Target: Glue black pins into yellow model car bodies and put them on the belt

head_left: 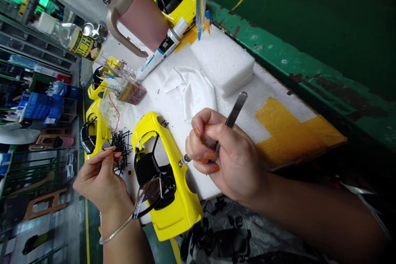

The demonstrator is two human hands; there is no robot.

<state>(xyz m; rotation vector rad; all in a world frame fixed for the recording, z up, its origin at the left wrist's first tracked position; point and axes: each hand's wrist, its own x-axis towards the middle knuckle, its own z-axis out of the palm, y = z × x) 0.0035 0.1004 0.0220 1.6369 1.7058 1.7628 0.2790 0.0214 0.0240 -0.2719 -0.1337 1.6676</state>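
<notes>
My right hand (229,152) is closed around metal tweezers (237,107), whose rounded end sticks up past my thumb. From under its fingers a small clear tip (186,159) points at the side of a yellow toy car body (176,210). That body lies tilted on the white work surface, with a black window frame and a dark clear windshield piece (148,196) at its opening. My left hand (103,177) pinches thumb and fingers together left of the car; a tiny dark bit shows at the fingertips, too small to name. Beside it lies a pile of thin black parts (123,148).
A white cloth (196,95) and a white foam block (227,60) lie beyond my right hand. Farther back are a glue tube (159,55), a pink tumbler (145,16), a bottle (82,45) and more yellow car bodies (100,128). Yellow tape (284,132) covers the near corner.
</notes>
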